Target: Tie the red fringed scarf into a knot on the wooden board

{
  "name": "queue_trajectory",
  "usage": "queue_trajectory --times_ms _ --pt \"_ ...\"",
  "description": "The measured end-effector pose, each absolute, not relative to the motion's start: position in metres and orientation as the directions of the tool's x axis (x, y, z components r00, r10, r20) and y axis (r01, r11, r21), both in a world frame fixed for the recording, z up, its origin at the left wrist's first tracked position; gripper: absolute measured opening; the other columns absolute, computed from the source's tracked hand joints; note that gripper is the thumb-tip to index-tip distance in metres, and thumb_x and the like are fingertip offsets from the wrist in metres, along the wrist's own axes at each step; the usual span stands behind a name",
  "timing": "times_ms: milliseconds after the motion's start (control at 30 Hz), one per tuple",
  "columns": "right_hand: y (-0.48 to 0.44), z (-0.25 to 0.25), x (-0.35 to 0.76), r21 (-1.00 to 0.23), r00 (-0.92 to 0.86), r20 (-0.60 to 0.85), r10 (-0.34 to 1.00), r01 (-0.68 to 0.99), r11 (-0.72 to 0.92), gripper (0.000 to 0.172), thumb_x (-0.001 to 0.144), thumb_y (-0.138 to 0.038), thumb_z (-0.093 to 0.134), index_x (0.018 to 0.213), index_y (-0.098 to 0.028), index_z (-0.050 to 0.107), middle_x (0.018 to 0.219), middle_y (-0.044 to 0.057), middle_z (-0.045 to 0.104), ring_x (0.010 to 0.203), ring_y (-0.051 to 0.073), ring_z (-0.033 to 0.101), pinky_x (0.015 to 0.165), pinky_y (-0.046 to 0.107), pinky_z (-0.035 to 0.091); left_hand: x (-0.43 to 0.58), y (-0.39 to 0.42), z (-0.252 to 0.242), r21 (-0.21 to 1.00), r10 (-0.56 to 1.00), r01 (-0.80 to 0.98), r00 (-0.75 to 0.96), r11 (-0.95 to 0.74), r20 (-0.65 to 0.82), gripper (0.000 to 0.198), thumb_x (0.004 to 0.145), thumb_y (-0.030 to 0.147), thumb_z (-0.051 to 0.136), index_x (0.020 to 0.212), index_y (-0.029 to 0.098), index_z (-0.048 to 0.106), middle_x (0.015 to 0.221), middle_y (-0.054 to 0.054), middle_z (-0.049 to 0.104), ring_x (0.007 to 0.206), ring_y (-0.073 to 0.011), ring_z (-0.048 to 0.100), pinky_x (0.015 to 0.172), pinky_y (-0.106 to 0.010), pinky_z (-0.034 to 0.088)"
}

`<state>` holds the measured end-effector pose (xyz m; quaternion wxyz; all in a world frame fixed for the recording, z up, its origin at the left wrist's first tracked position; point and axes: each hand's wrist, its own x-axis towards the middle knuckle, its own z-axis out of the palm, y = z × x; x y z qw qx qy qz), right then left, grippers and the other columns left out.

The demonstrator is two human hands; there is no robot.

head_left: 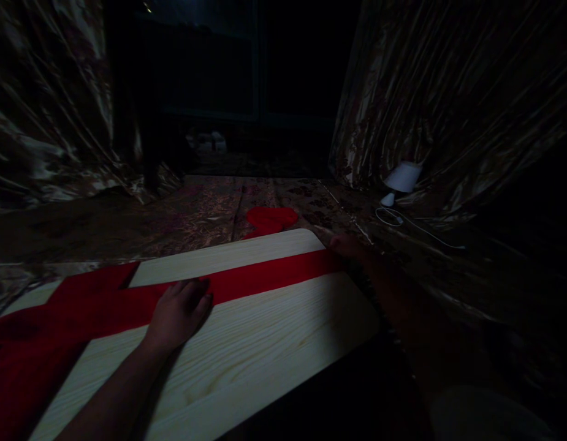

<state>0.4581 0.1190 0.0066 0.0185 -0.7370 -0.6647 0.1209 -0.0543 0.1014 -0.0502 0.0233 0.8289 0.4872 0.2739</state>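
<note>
1 red strip (265, 278) over a pale worktop (246, 355)

Nearest, the left forearm (113, 392) reaches in from the bottom edge, over the wood-grained worktop. The left hand (179, 312) rests palm down on the strip, fingers bent; I cannot tell whether it pinches the fabric. The strip lies lengthwise over the worktop, from the left side to the right end. At the left, a broad red piece (30, 373) spreads crosswise; whether it is joined to the strip is unclear.

At the right end, the right hand (345, 245) is at the worktop's edge, where the strip reaches it. It is in deep shadow, so I cannot tell whether it grips anything. Its forearm comes in from the lower right.

Just past the far edge, a rounded red piece (273, 217) lies on a patterned cloth (205, 208). Farther right is a white lamp (404, 177), tilted, with its cord (430, 236) trailing toward the right. Behind hang 2 patterned curtains, 1 left (48, 92) and 1 right (393, 92), with a dark framed panel (205, 79) between them.
</note>
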Motion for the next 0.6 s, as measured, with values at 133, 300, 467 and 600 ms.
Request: queue_trajectory --times_ms 133,300,467,600 --pt "0.103 0.007 0.442 -0.212 0.035 -0.053 0.998 0.976 -0.045 0.029 0.088 -0.021 0.052 0.103 -0.016 0.076 0.105 0.009 0.075 0.093 0.022 0.068 0.082 0.029 0.049 -0.055 0.102 -0.050 0.317 0.822 0.789 0.374 -0.526 0.430 0.039 0.091 0.051 0.051 0.111 0.021 0.067 0.111 -0.011 0.069 0.100 -0.0290 0.064 0.089 -0.041 0.051" --pt "0.076 0.011 0.425 -0.161 -0.135 -0.039 0.990 0.979 0.127 0.024 0.079 -0.011 0.061 0.095 -0.017 0.079 0.105 0.007 0.076 0.099 0.021 0.067 0.093 0.030 0.046 -0.054 0.101 -0.048 0.292 0.810 0.788 0.396 -0.542 0.434 0.041 0.092 0.050 0.049 0.112 0.019 0.068 0.109 -0.012 0.070 0.100 -0.0296 0.064 0.089 -0.043 0.051" --pt "0.058 0.012 0.423 -0.080 -0.171 -0.073 0.982 0.983 0.166 0.030 0.081 -0.012 0.060 0.105 -0.015 0.078 0.116 0.010 0.074 0.106 0.023 0.066 0.098 0.032 0.044 -0.053 0.098 -0.047 0.264 0.809 0.801 0.399 -0.537 0.431 0.044 0.092 0.050 0.048 0.114 0.018 0.069 0.110 -0.012 0.070 0.101 -0.0300 0.064 0.089 -0.041 0.051" --pt "0.052 0.010 0.422 -0.027 -0.174 -0.072 0.982 0.985 0.173 0.031 0.084 -0.015 0.058 0.108 -0.015 0.077 0.119 0.011 0.073 0.108 0.023 0.065 0.099 0.032 0.043 -0.052 0.097 -0.046 0.237 0.821 0.827 0.386 -0.510 0.420 0.046 0.093 0.051 0.046 0.116 0.018 0.069 0.108 -0.013 0.070 0.101 -0.0304 0.064 0.088 -0.041 0.050"
